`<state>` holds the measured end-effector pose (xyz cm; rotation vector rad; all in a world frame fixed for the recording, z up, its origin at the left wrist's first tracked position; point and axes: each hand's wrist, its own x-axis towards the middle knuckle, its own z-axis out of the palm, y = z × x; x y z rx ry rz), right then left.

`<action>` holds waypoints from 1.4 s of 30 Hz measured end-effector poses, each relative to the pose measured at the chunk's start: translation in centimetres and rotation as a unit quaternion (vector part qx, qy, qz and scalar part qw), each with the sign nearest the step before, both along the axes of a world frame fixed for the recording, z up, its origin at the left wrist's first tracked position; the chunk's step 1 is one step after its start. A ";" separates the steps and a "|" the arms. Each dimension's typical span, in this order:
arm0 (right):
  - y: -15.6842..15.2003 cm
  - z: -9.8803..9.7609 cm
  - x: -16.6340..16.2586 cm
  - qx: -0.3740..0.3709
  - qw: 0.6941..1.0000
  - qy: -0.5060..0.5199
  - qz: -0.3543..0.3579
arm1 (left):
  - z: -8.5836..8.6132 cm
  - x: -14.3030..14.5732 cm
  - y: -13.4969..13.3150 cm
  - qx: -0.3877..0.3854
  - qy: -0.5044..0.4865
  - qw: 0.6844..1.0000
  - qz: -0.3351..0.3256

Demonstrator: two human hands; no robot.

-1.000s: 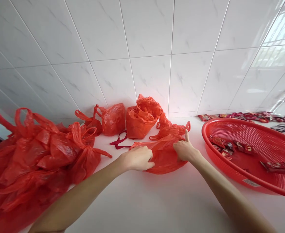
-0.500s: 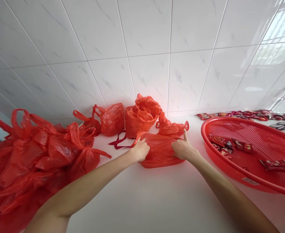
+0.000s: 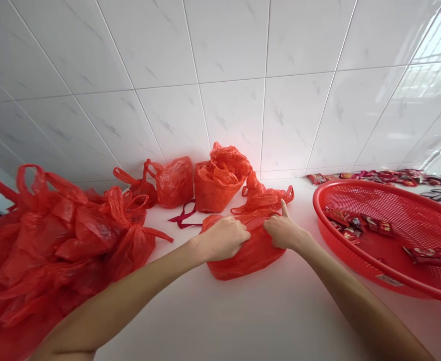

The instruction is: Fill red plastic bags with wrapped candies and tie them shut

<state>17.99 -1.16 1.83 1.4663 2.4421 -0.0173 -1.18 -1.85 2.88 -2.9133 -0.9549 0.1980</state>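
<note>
A red plastic bag (image 3: 248, 255) lies on the white counter (image 3: 243, 316) in front of me. My left hand (image 3: 222, 238) is closed in a fist on its upper left part. My right hand (image 3: 285, 230) pinches the bag's upper right part, with the thumb sticking up. The bag's handles (image 3: 263, 198) trail away toward the wall. Behind it stand a filled red bag (image 3: 218, 180) and a smaller knotted red bag (image 3: 173, 181).
A heap of red plastic bags (image 3: 51, 240) covers the left of the counter. A red mesh basket (image 3: 393, 235) with several wrapped sweets stands at the right. More sweets (image 3: 378, 176) lie along the white tiled wall (image 3: 224, 75). A dark red ribbon (image 3: 183, 216) lies near the filled bag.
Both hands have drawn the bag slightly nearer to me and closer together. The left hand has shifted right and bunched the plastic; the bag looks fuller and rounder.
</note>
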 end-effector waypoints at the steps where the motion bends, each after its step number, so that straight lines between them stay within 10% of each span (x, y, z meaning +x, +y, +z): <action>1: -0.1 0.2 0.0 0.007 1.000 0.005 0.007 | -0.1 -0.2 0.0 0.016 -0.014 1.000 -0.006; 11: 0.0 0.0 -0.1 -0.024 1.000 0.007 -0.009 | -2.6 -2.5 0.6 -0.100 0.008 0.989 0.113; 18: 0.4 -0.7 0.2 -0.030 0.999 -0.011 -0.040 | -3.6 -3.8 0.9 -0.025 -0.023 0.978 0.204; 31: -0.1 2.7 1.9 0.000 0.984 0.169 0.053 | -2.4 -1.8 -1.3 -0.149 -0.215 0.958 0.112; 42: -2.7 8.6 11.0 0.129 0.931 0.313 -0.137 | -3.3 -1.7 -1.2 -0.121 -0.285 0.946 0.095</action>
